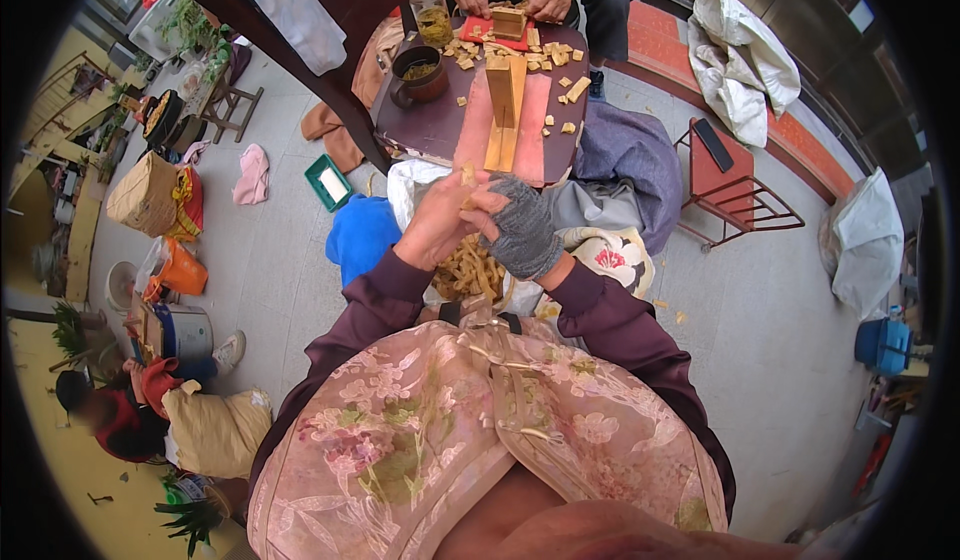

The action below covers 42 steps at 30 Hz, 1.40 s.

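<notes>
My left hand [435,222] and my right hand [517,228], in a grey fingerless glove, are closed together on a pale tan dried piece [468,175], partly hidden by my fingers. Below them an open sack holds many tan dried pieces [470,265]. Just beyond my hands, an upright wooden block tool [505,110] stands on a pink mat [535,160] on a dark low table [400,130]. Small cut pieces [575,90] lie scattered on the table beside a dark mug [416,80] and a jar of yellowish liquid [432,15].
A co-worker's hands [550,0] work at another wooden block [508,25] across the table. A chair [335,70] stands left, a red rack with a phone [712,145] right. Another person [120,420] is at lower left. Cloths [625,170] and white sacks [740,50] lie around.
</notes>
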Available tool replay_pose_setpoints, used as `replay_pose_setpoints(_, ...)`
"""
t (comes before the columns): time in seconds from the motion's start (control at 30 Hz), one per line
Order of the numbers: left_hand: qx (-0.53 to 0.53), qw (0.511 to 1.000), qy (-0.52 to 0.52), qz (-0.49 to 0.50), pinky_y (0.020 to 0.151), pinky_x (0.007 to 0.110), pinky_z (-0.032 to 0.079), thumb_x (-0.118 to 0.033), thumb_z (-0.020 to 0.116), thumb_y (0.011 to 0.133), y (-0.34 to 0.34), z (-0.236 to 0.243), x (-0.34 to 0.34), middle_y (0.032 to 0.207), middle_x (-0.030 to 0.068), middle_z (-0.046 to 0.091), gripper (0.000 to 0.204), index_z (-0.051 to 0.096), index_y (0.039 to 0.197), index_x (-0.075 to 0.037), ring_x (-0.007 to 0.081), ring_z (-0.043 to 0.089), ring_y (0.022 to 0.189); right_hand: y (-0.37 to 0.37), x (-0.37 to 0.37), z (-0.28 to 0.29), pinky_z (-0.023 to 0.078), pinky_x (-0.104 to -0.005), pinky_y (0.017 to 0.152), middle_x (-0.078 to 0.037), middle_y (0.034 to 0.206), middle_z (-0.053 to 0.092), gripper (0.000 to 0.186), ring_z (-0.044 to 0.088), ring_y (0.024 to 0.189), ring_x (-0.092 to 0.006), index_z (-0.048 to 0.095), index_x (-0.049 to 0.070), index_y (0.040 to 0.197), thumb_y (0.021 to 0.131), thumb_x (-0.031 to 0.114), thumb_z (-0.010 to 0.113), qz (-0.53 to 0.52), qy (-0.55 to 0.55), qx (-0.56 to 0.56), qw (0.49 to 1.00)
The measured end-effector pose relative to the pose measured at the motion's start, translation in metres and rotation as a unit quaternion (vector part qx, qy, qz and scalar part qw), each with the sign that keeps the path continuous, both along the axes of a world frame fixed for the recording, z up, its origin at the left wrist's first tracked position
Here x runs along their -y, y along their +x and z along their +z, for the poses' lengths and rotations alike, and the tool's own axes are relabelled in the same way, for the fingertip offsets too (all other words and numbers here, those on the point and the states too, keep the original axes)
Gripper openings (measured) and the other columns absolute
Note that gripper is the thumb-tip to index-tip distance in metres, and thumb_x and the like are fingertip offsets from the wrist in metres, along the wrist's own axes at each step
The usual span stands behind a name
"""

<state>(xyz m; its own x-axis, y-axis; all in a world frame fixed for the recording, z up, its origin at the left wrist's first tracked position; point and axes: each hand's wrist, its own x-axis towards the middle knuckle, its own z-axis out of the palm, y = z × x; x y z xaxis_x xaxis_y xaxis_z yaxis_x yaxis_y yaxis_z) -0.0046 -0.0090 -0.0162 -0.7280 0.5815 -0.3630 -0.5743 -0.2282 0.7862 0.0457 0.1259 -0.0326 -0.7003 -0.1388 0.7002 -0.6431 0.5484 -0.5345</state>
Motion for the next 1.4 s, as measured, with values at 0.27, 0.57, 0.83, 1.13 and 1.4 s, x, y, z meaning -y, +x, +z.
replay_pose_setpoints(0.27, -0.619, 0.726, -0.292, 0.065, 0.063, 0.027, 0.043, -0.005, 0.051, 0.09, 0.015, 0.003, -0.005, 0.081, 0.0055, 0.056, 0.014, 0.063, 0.093, 0.001, 0.0173, 0.054, 0.07, -0.003, -0.002, -0.012, 0.045, -0.0378, 0.079, -0.016, 0.097, 0.058, 0.021, 0.057, 0.09, -0.0321, 0.057, 0.002, 0.105, 0.088, 0.014, 0.055, -0.06, 0.011, 0.04, 0.997)
replay_pose_setpoints(0.57, -0.583, 0.782, -0.092, 0.197, 0.073, 0.026, 0.044, 0.0, 0.051, 0.089, 0.019, 0.009, -0.019, 0.088, 0.0045, 0.055, 0.016, 0.06, 0.102, 0.0, 0.0156, 0.054, 0.076, 0.001, 0.004, 0.028, 0.045, -0.0351, 0.079, -0.017, 0.096, 0.058, 0.022, 0.057, 0.09, -0.0314, 0.055, -0.001, 0.107, 0.092, 0.015, 0.051, -0.039, -0.118, 0.022, 0.992)
replay_pose_setpoints(0.83, -0.516, 0.808, -0.054, 0.279, 0.082, 0.027, 0.045, 0.004, 0.051, 0.086, 0.007, 0.008, -0.031, 0.107, 0.0069, 0.051, 0.024, 0.053, 0.108, -0.005, 0.0149, 0.052, 0.096, -0.01, -0.006, 0.041, 0.044, -0.0314, 0.061, -0.008, 0.078, 0.054, 0.015, 0.056, 0.069, -0.0187, 0.054, 0.002, 0.087, 0.091, 0.017, 0.055, -0.026, -0.325, 0.176, 0.929)
replay_pose_setpoints(1.13, -0.72, 0.642, -0.204, 0.167, 0.079, 0.032, 0.045, 0.007, 0.054, 0.077, -0.013, 0.028, -0.014, 0.088, 0.0113, 0.058, 0.025, 0.056, 0.1, -0.003, 0.0246, 0.058, 0.088, -0.005, -0.012, 0.05, 0.042, -0.0244, 0.056, -0.002, 0.071, 0.049, 0.022, 0.049, 0.06, -0.0108, 0.048, 0.007, 0.085, 0.084, 0.022, 0.064, 0.065, -0.341, 0.288, 0.893)
replay_pose_setpoints(1.4, -0.327, 0.936, 0.046, 0.12, 0.073, 0.019, 0.045, -0.004, 0.053, 0.092, -0.007, 0.0, -0.011, 0.091, 0.001, 0.057, 0.011, 0.052, 0.103, -0.002, 0.0064, 0.055, 0.083, 0.0, -0.009, 0.038, 0.046, -0.0312, 0.065, -0.009, 0.077, 0.052, 0.027, 0.055, 0.068, -0.0202, 0.047, 0.005, 0.092, 0.078, 0.017, 0.067, -0.063, -0.125, 0.145, 0.979)
